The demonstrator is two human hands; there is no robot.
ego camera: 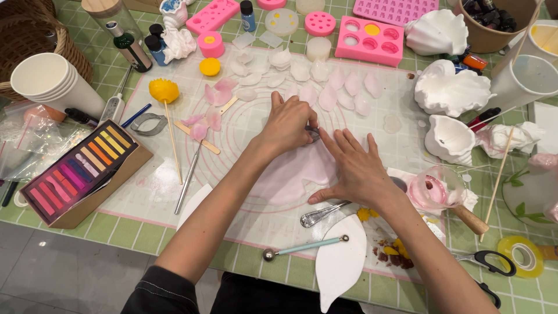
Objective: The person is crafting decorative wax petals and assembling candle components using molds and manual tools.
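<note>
Head view: both hands on a thin pale-pink sheet [290, 174] lying flat at the centre of a translucent round-marked work mat [244, 125]. Right hand [356, 168] lies palm down on the sheet's right part, fingers spread wide and flat, gripping nothing. Left hand [289, 123] sits at the sheet's 12 o'clock edge, fingers curled narrow around a small metal tool [313, 134]; only a sliver of the tool shows, so its type can't be told.

Around the sheet:
- 12 o'clock: row of loose white and pink petals [325, 87], beyond them a pink silicone mould [370, 39].
- 10 o'clock: yellow flower on a wooden stick [164, 91].
- 9 o'clock: open box of pastel chalks [77, 168], well apart, stack of white paper cups [52, 81] above it.
- 6 o'clock: ball-tip stylus with a teal handle [305, 246], next to a white leaf-shaped foam piece [340, 261].
- 5 o'clock: metal spoon-like tool [317, 216], just beside the right hand's thumb.
- 3 o'clock: white shell-shaped casts [450, 90].
- 4 o'clock: black-handled scissors [488, 261] and a yellow tape roll [525, 254], near the table edge.
</note>
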